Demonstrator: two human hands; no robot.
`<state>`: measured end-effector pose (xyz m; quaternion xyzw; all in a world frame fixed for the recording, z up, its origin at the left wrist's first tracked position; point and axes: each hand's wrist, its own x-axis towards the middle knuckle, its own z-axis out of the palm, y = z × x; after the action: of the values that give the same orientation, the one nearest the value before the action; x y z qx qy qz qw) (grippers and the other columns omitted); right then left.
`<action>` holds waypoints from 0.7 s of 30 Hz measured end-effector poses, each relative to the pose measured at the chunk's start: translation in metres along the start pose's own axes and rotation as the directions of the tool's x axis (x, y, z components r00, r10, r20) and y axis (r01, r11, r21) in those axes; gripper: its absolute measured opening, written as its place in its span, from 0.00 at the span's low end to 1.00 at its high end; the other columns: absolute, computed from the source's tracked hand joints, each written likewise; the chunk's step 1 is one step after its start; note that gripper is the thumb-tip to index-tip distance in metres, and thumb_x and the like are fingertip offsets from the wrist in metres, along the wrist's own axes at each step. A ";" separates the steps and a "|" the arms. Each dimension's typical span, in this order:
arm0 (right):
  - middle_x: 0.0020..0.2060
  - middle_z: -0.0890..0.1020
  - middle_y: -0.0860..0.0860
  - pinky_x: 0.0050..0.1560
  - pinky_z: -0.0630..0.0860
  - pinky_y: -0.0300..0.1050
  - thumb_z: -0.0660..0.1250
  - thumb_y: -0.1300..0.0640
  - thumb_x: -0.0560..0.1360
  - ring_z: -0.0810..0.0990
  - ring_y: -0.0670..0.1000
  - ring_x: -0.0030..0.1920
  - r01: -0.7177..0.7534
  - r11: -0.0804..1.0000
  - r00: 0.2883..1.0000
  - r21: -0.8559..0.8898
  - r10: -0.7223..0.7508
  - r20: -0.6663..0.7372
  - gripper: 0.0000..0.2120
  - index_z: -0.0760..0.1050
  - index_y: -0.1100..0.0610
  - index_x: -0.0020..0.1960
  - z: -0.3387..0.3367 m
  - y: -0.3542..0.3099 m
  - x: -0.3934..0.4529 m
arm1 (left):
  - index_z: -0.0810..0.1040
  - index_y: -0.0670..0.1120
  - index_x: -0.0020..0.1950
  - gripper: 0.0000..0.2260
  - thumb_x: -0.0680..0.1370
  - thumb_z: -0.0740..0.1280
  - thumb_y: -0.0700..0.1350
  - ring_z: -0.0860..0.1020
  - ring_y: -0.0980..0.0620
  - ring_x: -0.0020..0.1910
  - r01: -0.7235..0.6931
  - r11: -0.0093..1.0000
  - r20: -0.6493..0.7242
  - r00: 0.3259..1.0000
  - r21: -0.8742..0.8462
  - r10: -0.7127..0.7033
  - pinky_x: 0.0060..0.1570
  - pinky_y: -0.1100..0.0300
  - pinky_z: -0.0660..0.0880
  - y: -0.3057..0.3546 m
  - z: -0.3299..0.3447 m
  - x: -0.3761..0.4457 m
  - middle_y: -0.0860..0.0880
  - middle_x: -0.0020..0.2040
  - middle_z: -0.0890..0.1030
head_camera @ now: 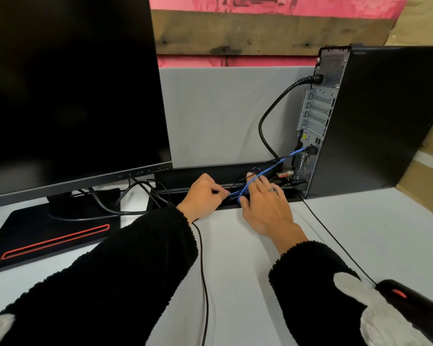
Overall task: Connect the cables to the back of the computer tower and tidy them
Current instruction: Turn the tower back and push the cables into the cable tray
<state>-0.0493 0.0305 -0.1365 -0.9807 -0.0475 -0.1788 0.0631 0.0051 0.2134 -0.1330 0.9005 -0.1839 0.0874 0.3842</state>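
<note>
The black computer tower [375, 116] stands at the right with its back panel [315, 116] facing left. A thick black power cable [268, 113] is plugged in near its top. A thin blue cable [285, 157] runs from a lower port down to my hands. My left hand [203, 196] pinches the cables at the cable slot [210, 178] along the desk's rear edge. My right hand [263, 206] has the blue cable looped over its straightened fingers.
A large dark monitor [70, 91] on a black base [45, 236] fills the left. A black mouse [410, 303] lies at the lower right, its thin cable [335, 240] running toward the tower. Another black cable [203, 270] trails across the white desk [235, 283]. A grey divider [223, 108] stands behind.
</note>
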 end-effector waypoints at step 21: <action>0.56 0.83 0.54 0.79 0.47 0.62 0.42 0.44 0.83 0.77 0.55 0.64 0.014 0.995 0.908 -0.103 0.031 0.418 0.26 0.76 0.54 0.56 -0.002 -0.010 0.024 | 0.76 0.47 0.72 0.28 0.85 0.48 0.61 0.71 0.45 0.72 0.077 0.933 0.550 0.790 0.353 -0.273 0.74 0.49 0.64 0.014 0.003 0.017 0.46 0.74 0.74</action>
<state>-0.0287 0.0414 -0.1254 -0.9984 -0.0464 0.0336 0.0014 0.0156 0.1976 -0.1212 0.9449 -0.1926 -0.2052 0.1671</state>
